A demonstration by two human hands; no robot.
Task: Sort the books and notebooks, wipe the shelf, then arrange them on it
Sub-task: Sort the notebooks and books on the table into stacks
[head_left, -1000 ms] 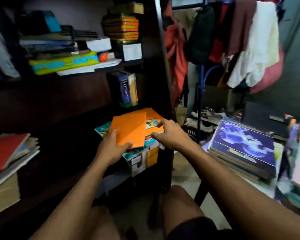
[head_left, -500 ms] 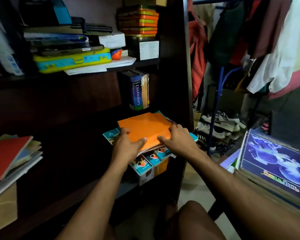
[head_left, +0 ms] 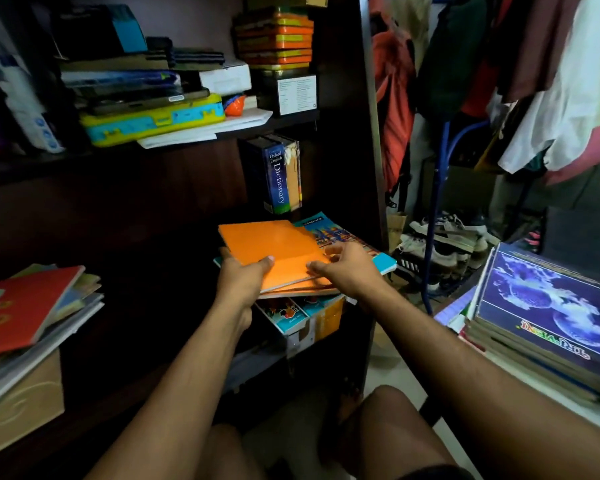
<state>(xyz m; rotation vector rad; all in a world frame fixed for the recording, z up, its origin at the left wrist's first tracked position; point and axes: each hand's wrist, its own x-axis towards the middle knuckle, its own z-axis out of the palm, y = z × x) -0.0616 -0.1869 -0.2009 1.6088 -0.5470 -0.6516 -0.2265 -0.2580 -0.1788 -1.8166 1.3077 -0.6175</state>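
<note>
Now squared flat on shelf pile: thin orange-covered notebook (head_left: 274, 249), no longer lifted | left hand (head_left: 238, 280) gripping its near edge | right hand (head_left: 349, 271) open-fingered, steadying corner | arranging under way

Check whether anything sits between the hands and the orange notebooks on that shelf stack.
Nothing visible does. The left hand grips the near edge of the orange notebooks, thumb on top, and the right hand rests its fingers on their right edge, atop the stack of teal-covered books.
</note>
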